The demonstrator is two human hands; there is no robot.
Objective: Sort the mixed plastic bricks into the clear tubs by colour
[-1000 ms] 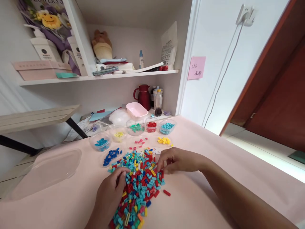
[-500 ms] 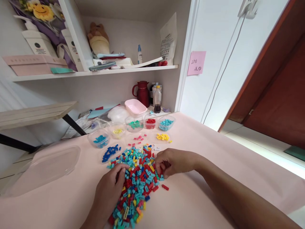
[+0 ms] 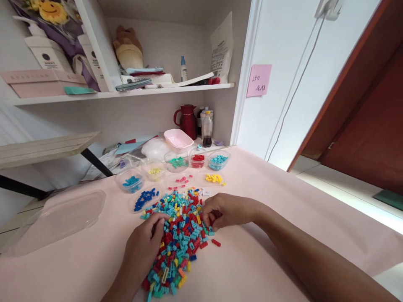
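Note:
A long heap of small toy building bricks (image 3: 181,235) in many colours lies between my hands on the pink cover. My left hand (image 3: 143,239) rests against the heap's left side, fingers curled and thumb close to the forefinger; its fingertips are partly hidden, so any brick inside cannot be made out. At the heap's right edge, my right hand (image 3: 222,212) is closed with fingertips pressed down among the bricks. Some red shows between its fingers, but whether it is held is unclear. One loose red brick (image 3: 216,243) lies just below my right hand.
Behind the heap stand clear tubs of sorted bricks: dark blue (image 3: 145,200), blue (image 3: 131,183), pale yellow (image 3: 154,171), green (image 3: 176,162), red (image 3: 198,160), turquoise (image 3: 218,161) and yellow (image 3: 214,178). A clear lid (image 3: 72,214) lies left; a pink basin (image 3: 178,139) stands behind.
The whole view has shifted slightly. Both hands stay at the same sides of the heap, with the right fingers moved only a little. No brick has visibly been carried away.

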